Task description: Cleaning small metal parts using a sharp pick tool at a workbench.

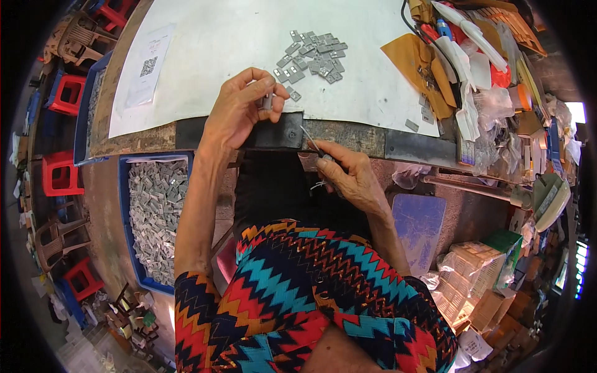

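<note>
Over the near edge of the table, my left hand (245, 105) pinches a small grey metal plate (268, 101) between thumb and fingers, holding it on edge. Lower and to the right, my right hand (353, 173) is closed round the dark handle of a thin-bladed hand tool (311, 139). Its slim metal tip points up and left, apart from the plate. A loose pile of similar grey plates (317, 57) lies on the white sheet (217, 37) beyond my hands; some have small holes. Whitish strands show beneath my right hand.
Left of my legs stands a blue crate (124, 217) full of grey plates. A printed paper (144, 68) lies at the table's left. Brown paper (423, 68), cables and plastic bags crowd the right side. Red stools (65, 174) stand on the floor at far left.
</note>
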`<state>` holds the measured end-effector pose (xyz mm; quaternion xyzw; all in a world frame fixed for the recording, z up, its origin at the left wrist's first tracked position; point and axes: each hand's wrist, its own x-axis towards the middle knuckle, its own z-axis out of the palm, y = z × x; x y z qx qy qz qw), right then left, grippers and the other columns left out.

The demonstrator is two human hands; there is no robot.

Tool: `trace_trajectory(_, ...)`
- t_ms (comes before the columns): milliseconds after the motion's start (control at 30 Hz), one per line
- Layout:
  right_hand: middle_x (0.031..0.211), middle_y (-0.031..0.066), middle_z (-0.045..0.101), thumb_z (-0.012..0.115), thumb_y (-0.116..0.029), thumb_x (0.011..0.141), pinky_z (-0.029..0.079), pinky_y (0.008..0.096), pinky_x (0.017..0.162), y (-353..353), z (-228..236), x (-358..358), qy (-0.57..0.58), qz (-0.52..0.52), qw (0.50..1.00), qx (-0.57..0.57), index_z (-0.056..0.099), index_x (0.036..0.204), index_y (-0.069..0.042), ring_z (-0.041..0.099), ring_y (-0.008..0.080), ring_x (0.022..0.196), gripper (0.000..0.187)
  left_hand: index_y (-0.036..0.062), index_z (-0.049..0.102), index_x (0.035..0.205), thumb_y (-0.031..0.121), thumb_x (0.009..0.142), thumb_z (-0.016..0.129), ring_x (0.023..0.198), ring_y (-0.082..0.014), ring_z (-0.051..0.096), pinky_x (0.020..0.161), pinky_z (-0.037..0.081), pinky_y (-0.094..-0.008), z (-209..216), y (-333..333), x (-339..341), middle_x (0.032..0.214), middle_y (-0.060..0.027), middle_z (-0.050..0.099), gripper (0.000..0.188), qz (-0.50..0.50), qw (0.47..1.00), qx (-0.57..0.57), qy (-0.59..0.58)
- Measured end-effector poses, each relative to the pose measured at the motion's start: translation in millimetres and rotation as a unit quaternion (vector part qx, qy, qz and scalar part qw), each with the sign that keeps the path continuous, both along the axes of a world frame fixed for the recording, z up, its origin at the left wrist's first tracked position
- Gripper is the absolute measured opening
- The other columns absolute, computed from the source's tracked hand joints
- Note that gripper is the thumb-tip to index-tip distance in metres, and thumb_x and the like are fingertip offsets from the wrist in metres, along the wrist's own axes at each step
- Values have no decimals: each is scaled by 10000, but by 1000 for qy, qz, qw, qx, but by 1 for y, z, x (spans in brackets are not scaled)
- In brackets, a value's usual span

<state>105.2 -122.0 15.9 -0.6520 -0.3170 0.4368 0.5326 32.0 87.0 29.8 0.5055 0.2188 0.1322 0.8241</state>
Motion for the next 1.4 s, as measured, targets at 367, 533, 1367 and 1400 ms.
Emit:
trace_trajectory(367, 612, 16, 481, 530, -164, 868, 392, 235, 481, -10, -13, 2, 2, 8, 1000, -19, 491, 1190, 21, 457, 77, 519, 373, 67, 580, 902, 32, 766, 570, 713, -266, 564, 628, 436, -351, -28, 2, 25, 752, -112, 567, 141, -79, 762, 640, 62)
trace_trajectory(533, 610, 14, 477, 528, -161, 868, 385, 231, 474, -9, -14, 2, 5, 15, 1000, -13, 494, 1187, 23, 451, 73, 517, 369, 45, 577, 894, 31, 742, 612, 642, -215, 541, 607, 432, -317, -33, 5, 24, 741, -92, 558, 157, -70, 757, 647, 61)
trace_trajectory(1367, 652, -6, 490, 544, -110, 860, 380, 208, 473, 7, 10, -1, -39, -58, 996, 51, 518, 1158, -6, 445, 50, 532, 317, -14, 504, 953, 66, 844, 577, 528, -38, 390, 470, 304, -164, -25, -48, -9, 753, -88, 594, 154, 16, 996, -60, -66)
trace_trajectory(1400, 652, -6, 490, 544, -110, 860, 380, 208, 473, 7, 10, -2, -39, -58, 996, 50, 518, 1158, -6, 445, 50, 532, 317, -14, 504, 953, 66, 844, 577, 528, -38, 390, 470, 304, -164, -25, -49, -10, 753, -88, 594, 154, 16, 996, -60, -66)
